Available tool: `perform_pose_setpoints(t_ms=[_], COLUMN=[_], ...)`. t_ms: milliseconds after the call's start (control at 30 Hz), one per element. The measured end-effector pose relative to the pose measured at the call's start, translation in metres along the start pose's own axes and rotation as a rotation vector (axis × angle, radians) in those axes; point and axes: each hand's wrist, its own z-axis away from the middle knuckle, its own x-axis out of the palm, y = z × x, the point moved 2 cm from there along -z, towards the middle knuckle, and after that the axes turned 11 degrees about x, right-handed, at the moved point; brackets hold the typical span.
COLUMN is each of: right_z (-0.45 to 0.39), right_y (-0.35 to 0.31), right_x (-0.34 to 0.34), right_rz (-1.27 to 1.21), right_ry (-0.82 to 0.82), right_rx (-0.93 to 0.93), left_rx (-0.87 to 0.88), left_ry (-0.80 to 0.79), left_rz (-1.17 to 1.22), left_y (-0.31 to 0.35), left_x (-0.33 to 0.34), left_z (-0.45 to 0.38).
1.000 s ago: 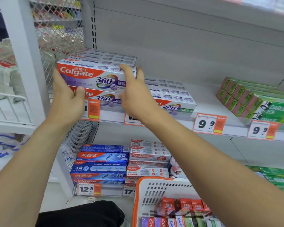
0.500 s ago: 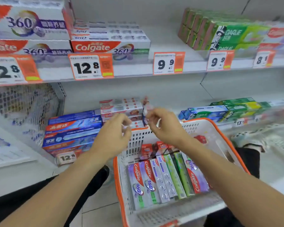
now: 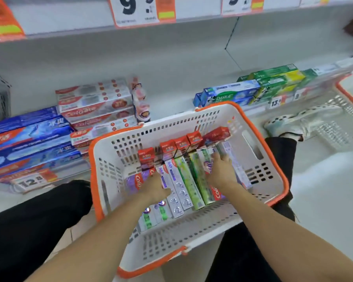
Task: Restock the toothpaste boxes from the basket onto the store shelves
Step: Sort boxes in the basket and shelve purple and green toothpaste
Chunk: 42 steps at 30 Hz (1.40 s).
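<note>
Your white basket (image 3: 259, 127) with the orange rim sits between your knees, just near of the low shelf (image 3: 171, 64), whose middle stretch is bare. Toothpaste boxes (image 3: 183, 180) lie side by side in it, with bare floor along its left wall. Your left hand (image 3: 154, 187) and right hand (image 3: 220, 171) both rest on boxes; can't tell whether the fingers curl round any.
</note>
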Motion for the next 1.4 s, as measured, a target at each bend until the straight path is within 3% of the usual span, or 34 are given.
perform_pose_setpoints(t_ms=[100,233,300,467,700,833,1000,1067,1167,1267,1400], right_z=[-0.005,-0.003,-0.005,-0.002,0.009,0.014,0.005,0.003,0.0,-0.005,-0.009], right_y=[0.02,0.021,0.018,0.011,0.004,0.003,0.011,0.013,0.016,0.018,0.02], right_x=[0.017,0.033,0.036,0.042,0.041,0.037,0.025,0.024,0.026,0.03,0.03], right_rz=[-0.118,0.166,0.187,-0.047,-0.104,-0.141,-0.258,-0.223,-0.202,-0.215,-0.216], right_ry=[-0.142,-0.186,-0.148,-0.333,-0.429,-0.424,-0.248,-0.226,-0.263,-0.283,-0.307], right_rx=[0.158,0.116,0.1,0.093,0.039,0.044,0.125,0.133,0.135,0.134,0.134], left_rx=[-0.099,-0.208,-0.253,-0.354,-0.38,-0.383,-0.271,-0.205,-0.104,0.047,0.092], left_ry=[0.065,0.17,0.245,0.326,0.358,0.376,0.434,0.444,0.451,0.301,0.15], left_rz=[0.116,0.272,0.303,0.296,0.243,0.276,0.478,0.408,0.075,-0.087,-0.214], left_y=[-0.012,-0.003,0.003,0.016,0.002,0.001,0.001,-0.002,-0.017,-0.023,-0.024], left_x=[0.019,0.039,0.046,0.051,0.049,0.058,0.063,0.056,0.038,0.025,0.018], left_z=[-0.021,-0.03,-0.034,-0.035,-0.028,-0.022,-0.008,-0.005,-0.018,-0.037,-0.048])
